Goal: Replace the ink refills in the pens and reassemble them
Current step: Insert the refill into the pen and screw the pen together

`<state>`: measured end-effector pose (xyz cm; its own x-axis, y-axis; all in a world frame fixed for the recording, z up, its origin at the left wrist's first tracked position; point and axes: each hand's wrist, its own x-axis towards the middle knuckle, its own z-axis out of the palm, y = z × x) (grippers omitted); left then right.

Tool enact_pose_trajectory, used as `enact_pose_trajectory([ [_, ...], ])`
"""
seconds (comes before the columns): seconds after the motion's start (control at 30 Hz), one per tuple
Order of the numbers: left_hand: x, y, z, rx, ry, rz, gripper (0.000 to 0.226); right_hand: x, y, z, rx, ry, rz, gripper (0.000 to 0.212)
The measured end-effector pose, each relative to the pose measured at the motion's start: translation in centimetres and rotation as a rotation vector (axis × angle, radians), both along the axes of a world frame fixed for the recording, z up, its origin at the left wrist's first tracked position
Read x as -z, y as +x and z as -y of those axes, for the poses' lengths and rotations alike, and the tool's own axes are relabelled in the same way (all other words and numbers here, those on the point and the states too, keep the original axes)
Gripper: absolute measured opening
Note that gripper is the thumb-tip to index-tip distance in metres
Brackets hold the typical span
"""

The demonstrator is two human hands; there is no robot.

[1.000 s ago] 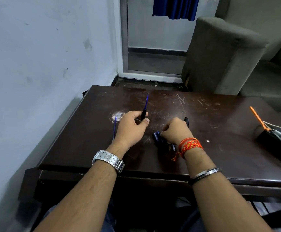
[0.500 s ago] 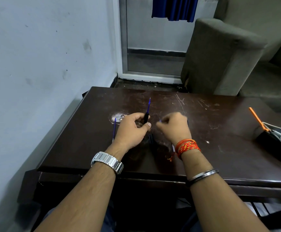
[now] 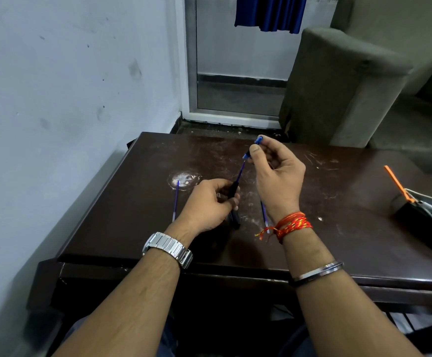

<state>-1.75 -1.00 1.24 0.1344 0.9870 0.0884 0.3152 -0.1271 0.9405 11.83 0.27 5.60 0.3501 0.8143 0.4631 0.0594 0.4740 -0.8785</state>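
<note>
Head view: right hand [image 3: 278, 176] has risen, holding blue tip [image 3: 253, 147].

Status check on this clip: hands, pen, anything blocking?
Left hand gripping black pen barrel, refill sticking out. Right hand pinching blue tip piece at refill's end. Two loose refills on table; nothing in the way.

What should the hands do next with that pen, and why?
Probably lower the blue tip piece in the right hand down over the refill and onto the black barrel in the left hand: the refill already sticks out, uncovered.
</note>
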Motion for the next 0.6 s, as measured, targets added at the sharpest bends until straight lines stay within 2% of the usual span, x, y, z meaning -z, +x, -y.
enact_pose_trajectory([
  [0.23, -0.23, -0.07, 0.04, -0.009, 0.014, -0.012, 0.027, 0.01, -0.06, 0.07, 0.025, -0.035, 0.095, 0.021],
  [0.4, -0.08, -0.15, -0.04, -0.018, 0.02, -0.007, 0.029, -0.12, -0.13, 0.08, 0.028, 0.001, 0.053, 0.022],
  [0.6, 0.05, -0.15, -0.15, -0.022, 0.032, -0.021, 0.026, 0.42, -0.12, -0.24, 0.029, -0.041, 0.143, 0.021],
])
